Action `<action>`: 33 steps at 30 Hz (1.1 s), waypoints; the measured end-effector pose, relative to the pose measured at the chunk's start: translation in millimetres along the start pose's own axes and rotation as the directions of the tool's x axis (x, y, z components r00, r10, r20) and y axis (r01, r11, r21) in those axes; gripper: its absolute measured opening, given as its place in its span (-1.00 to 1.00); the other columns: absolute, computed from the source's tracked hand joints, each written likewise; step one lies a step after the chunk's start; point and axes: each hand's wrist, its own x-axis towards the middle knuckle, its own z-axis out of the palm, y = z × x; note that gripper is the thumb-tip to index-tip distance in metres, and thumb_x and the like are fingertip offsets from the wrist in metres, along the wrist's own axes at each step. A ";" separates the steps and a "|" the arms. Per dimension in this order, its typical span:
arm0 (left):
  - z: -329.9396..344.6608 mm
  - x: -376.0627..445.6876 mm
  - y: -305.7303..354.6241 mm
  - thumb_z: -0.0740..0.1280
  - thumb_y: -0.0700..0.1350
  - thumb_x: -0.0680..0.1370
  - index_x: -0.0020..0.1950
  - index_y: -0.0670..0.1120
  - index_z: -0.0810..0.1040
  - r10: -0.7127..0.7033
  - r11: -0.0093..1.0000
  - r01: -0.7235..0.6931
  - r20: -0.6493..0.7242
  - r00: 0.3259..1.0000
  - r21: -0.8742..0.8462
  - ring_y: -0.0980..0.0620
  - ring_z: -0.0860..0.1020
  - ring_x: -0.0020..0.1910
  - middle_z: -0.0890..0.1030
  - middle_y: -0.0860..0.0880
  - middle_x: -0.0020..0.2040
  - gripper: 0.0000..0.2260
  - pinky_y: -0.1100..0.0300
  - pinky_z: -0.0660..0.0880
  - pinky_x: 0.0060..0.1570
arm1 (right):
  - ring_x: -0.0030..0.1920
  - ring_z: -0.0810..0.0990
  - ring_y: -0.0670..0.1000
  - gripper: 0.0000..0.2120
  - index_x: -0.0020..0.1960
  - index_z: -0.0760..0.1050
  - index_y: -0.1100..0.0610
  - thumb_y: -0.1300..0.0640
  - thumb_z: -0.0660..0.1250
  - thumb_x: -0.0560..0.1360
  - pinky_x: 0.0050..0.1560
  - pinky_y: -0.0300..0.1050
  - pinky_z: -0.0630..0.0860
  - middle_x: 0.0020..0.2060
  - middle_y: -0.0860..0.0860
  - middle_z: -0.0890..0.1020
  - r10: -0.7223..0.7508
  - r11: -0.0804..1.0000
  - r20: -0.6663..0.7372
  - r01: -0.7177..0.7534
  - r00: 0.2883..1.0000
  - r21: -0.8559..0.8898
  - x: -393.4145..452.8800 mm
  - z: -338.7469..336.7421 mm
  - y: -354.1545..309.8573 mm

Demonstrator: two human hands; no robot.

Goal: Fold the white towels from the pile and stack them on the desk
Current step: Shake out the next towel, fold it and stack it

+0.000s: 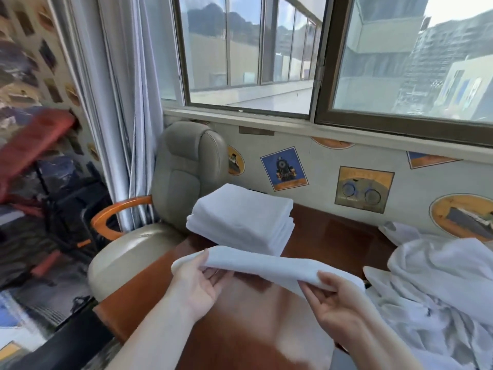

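Left hand (197,285) and right hand (337,303) each pinch an end of a folded white terry towel (256,265) above the reddish-brown wooden worktop (240,329).

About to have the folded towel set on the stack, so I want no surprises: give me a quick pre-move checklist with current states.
1. Left hand grips one end of the folded towel: ok.
2. Right hand pinches the other end: ok.
3. Towel is lifted off the desk, sagging a little between the hands: ok.
4. Stack of folded towels sits squarely at the desk's far left, its top free: ok.
5. Path from towel to stack is open, nothing between them: ok.
6. Unfolded pile lies close to the right hand; whether it touches the held towel: cannot tell.
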 end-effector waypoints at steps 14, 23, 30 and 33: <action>68.8 198.0 139.5 0.17 -0.25 0.66 0.35 -0.32 0.40 -0.114 0.986 0.106 0.056 0.992 0.130 -0.19 0.57 0.13 0.59 -0.25 0.03 -0.72 -0.07 0.50 0.07 | 0.06 0.60 0.26 -0.87 0.07 0.45 0.38 0.45 0.19 0.56 0.05 0.16 0.55 0.01 0.29 0.58 -0.080 0.997 -0.075 0.081 0.994 0.004 132.2 182.0 -20.9; 68.4 333.3 169.5 0.23 -0.23 0.63 0.29 -0.10 0.50 -0.059 0.980 -0.003 0.304 0.951 0.197 -0.07 0.67 0.02 0.65 -0.14 0.17 -0.75 0.10 0.65 -0.22 | -0.24 0.71 0.07 -0.72 0.14 0.54 0.26 0.44 0.24 0.48 -0.31 -0.06 0.65 -0.17 0.13 0.71 -0.368 0.928 -0.107 0.372 0.924 0.018 250.5 200.2 6.8; -19.6 376.9 105.3 0.22 -0.35 0.59 0.24 -0.04 0.53 -0.155 0.982 0.140 0.112 0.982 0.127 -0.09 0.66 0.00 0.67 -0.13 0.12 -0.68 0.03 0.65 -0.27 | -0.14 0.64 0.16 -0.68 0.18 0.51 0.31 0.47 0.25 0.46 -0.36 -0.06 0.66 -0.13 0.16 0.67 -0.278 0.957 -0.380 0.289 0.882 -0.030 304.0 139.6 97.8; -16.9 378.7 109.0 0.21 -0.41 0.56 0.18 -0.04 0.52 -0.137 0.976 0.126 0.052 0.989 0.178 -0.08 0.65 -0.04 0.67 -0.10 0.05 -0.67 0.02 0.65 -0.23 | -0.21 0.62 0.13 -0.78 -0.01 0.53 0.34 0.52 0.29 0.39 -0.40 -0.13 0.63 -0.16 0.21 0.64 -0.353 0.928 -0.536 0.358 0.767 -0.099 301.4 139.5 99.2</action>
